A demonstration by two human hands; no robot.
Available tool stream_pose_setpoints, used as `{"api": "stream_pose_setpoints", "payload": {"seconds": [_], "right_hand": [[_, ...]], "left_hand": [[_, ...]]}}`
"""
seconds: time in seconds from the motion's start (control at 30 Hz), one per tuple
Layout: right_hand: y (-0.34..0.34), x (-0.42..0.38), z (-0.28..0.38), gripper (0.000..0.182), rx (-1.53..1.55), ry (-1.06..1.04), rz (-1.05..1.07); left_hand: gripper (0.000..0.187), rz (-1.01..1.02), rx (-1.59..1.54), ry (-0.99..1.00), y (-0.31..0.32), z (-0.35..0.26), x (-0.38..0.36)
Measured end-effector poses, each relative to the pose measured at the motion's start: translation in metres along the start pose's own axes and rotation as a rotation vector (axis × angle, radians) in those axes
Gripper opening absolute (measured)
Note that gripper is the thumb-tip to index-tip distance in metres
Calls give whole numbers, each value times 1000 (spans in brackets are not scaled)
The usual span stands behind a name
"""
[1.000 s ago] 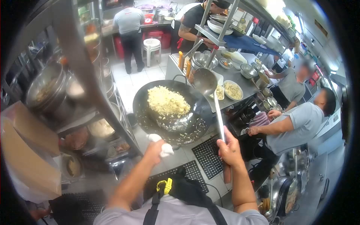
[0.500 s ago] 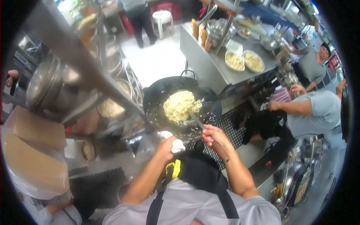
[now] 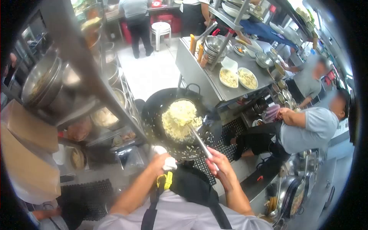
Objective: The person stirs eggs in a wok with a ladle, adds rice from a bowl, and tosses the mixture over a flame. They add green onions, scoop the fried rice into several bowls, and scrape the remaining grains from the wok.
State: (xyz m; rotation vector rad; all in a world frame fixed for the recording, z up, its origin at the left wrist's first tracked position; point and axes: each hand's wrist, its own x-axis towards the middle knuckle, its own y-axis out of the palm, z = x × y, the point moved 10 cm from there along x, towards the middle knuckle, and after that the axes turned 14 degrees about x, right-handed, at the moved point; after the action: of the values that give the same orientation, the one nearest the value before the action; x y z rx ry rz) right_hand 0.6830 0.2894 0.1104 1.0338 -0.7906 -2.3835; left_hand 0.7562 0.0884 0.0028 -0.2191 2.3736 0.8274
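A large black wok point(image 3: 153, 103) stands in front of me, with a mound of fried rice point(image 3: 168, 128) in its middle and loose grains scattered over its sides. My right hand point(image 3: 219, 164) is closed around the handle of a long metal ladle point(image 3: 199, 142). Rice is heaped on the ladle's head, which is mostly hidden by it. At the wok's near left edge, my left hand point(image 3: 159, 163) grips a folded white cloth point(image 3: 170, 164). Whether a wok handle lies under that cloth is hidden.
Two white dishes of rice point(image 3: 229, 78) sit on the steel counter point(image 3: 209, 82) beyond the wok. A shelf post point(image 3: 92, 69) slants past on my left, near stacked metal bowls point(image 3: 40, 82). One co-worker point(image 3: 306, 126) stands close on my right; others are farther back.
The ladle's head, earlier down at the right side of the rice, is now over the mound and heaped with rice. My view has shifted slightly. The near co-worker's hands have come together.
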Motion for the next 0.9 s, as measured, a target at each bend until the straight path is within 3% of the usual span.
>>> {"api": "stream_pose_setpoints", "payload": {"seconds": [0.23, 0.43, 0.57, 0.63, 0.7, 0.9], "right_hand": [[32, -10, 39, 50, 466, 107, 161], [53, -30, 161, 44, 422, -48, 184], [39, -23, 268, 40, 231, -261, 70], [22, 2, 314, 36, 148, -267, 101], [-4, 35, 358, 38, -52, -369, -18], [-114, 184, 417, 62, -389, -523, -214]], "left_hand": [[10, -8, 37, 82, 35, -49, -30], [9, -32, -35, 134, 58, -67, 0], [15, -63, -54, 98, 81, -74, 4], [14, -105, -129, 93, 84, -70, 7], [12, -186, -137, 126, 88, -70, 10], [17, -367, -82, 96, 106, -63, 22]]}}
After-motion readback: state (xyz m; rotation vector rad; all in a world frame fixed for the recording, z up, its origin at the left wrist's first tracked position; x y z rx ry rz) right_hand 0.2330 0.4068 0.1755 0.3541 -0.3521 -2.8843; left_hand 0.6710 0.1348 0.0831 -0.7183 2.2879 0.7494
